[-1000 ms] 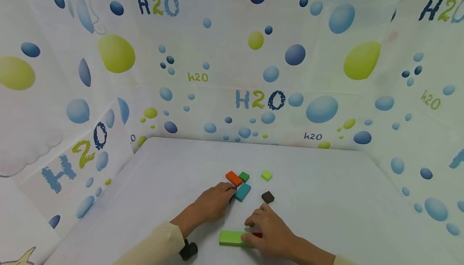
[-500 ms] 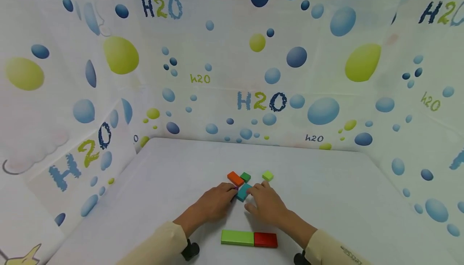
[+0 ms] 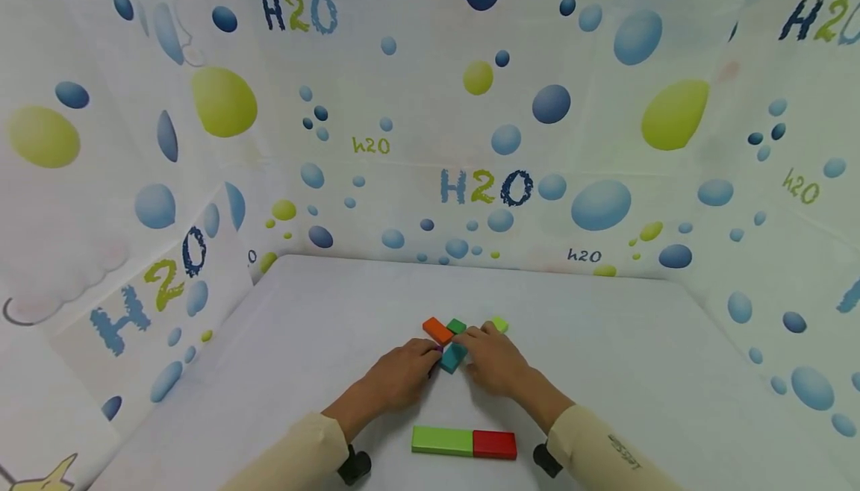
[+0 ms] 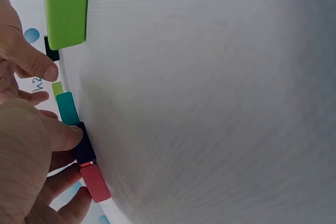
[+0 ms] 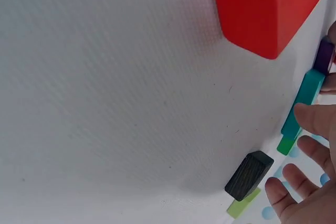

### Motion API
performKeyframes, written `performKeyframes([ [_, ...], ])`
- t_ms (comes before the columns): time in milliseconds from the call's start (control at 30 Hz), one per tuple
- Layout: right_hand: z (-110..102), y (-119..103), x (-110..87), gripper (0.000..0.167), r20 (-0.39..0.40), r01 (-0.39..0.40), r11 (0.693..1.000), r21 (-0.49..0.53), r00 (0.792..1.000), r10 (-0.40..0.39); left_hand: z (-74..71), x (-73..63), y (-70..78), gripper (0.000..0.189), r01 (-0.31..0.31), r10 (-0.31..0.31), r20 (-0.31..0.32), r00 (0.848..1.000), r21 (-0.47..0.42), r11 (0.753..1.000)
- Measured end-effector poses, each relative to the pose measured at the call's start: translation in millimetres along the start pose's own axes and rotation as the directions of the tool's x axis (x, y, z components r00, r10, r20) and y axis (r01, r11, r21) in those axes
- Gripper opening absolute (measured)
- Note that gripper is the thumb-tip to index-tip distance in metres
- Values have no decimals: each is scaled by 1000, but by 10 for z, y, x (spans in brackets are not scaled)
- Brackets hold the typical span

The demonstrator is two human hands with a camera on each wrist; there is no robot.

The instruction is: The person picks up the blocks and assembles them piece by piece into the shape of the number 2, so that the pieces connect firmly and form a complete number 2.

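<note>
My left hand (image 3: 399, 375) pinches a dark purple block (image 4: 84, 148), thumb on its near side. Under the other fingers is a pinkish-red block (image 4: 95, 183), hidden by the hand in the head view. My right hand (image 3: 497, 360) is over the teal block (image 3: 452, 358), fingers loosely spread and thumb tip at that block's edge in the right wrist view. Beyond lie an orange block (image 3: 437, 330) and a green block (image 3: 457, 325). A dark brown block (image 5: 249, 176) stands near the right fingers; the right hand covers it in the head view.
Nearer the person, a long light-green block (image 3: 442, 441) and a red block (image 3: 494, 445) lie end to end. A small lime block (image 3: 500, 323) sits behind the right hand. A printed curtain (image 3: 403, 103) surrounds the white table (image 3: 605, 357).
My right hand left the red block at the front and moved forward to the teal block, then slightly farther toward the green one. My left hand stays at the purple block.
</note>
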State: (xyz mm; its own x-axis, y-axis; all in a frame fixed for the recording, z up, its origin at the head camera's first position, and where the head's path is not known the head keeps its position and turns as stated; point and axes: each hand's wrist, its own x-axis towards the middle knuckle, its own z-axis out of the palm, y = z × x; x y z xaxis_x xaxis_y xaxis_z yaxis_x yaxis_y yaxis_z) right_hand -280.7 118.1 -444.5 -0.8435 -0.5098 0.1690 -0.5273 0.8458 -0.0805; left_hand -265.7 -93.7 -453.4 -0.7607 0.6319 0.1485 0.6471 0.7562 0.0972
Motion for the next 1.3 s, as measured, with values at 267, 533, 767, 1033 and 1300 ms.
performKeyframes([
  [267, 21, 15, 26, 45, -1, 36, 999, -17, 999, -36, 4, -5, -1, 38, -11, 11, -14, 1000, 16, 1000],
  [533, 83, 15, 51, 42, 0, 27, 999, -21, 1000, -27, 15, 5, -10, 36, -4, 4, -12, 1000, 5, 1000],
  [767, 67, 17, 69, 36, -3, 10, 1000, -9, 1000, -10, 11, 17, -24, 37, -10, 10, -11, 1000, 6, 1000],
  [1033, 68, 70, 60, 26, 1, 6, 1000, 4, 1000, -6, -3, 21, -27, 39, -10, 10, -18, 1000, 8, 1000],
  [1300, 91, 110, 14, 25, 14, 5, 998, 69, 1000, -6, -8, 9, -21, 40, 5, -5, 8, 1000, -24, 1000],
])
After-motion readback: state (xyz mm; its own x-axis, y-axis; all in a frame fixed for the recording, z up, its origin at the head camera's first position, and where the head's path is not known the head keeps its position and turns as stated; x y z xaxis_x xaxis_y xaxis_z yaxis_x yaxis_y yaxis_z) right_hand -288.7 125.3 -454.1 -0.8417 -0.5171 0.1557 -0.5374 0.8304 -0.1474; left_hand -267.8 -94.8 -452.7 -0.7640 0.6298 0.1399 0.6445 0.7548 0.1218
